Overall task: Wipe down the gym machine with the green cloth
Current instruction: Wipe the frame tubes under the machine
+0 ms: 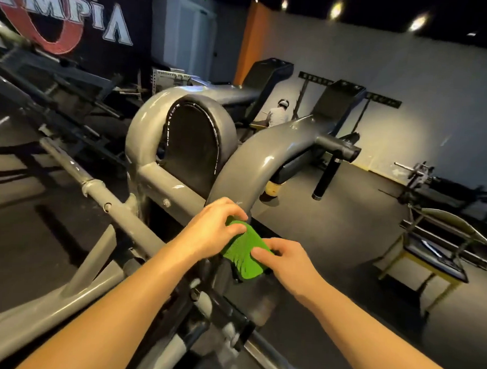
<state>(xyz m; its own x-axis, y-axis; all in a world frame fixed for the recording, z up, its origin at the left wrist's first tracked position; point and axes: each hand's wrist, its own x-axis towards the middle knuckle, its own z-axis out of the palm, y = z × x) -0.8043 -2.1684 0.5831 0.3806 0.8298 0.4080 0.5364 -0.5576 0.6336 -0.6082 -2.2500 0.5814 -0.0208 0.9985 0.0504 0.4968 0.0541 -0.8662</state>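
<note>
From the head camera, the green cloth [243, 250] is folded small at the gym machine [153, 174], at the foot of its curved grey arm [246, 162] and between both hands. The left hand [215, 229] curls its fingers [233, 210] over the cloth's upper end, pinching it. The right hand [288, 260] pinches the lower edge between thumb and fingertips. Both holds look light (edge grips only), so a firm stroke could tug the cloth free and drop it among the frame bars [118, 215]. So small a fold may also miss the arm's underside.
</note>
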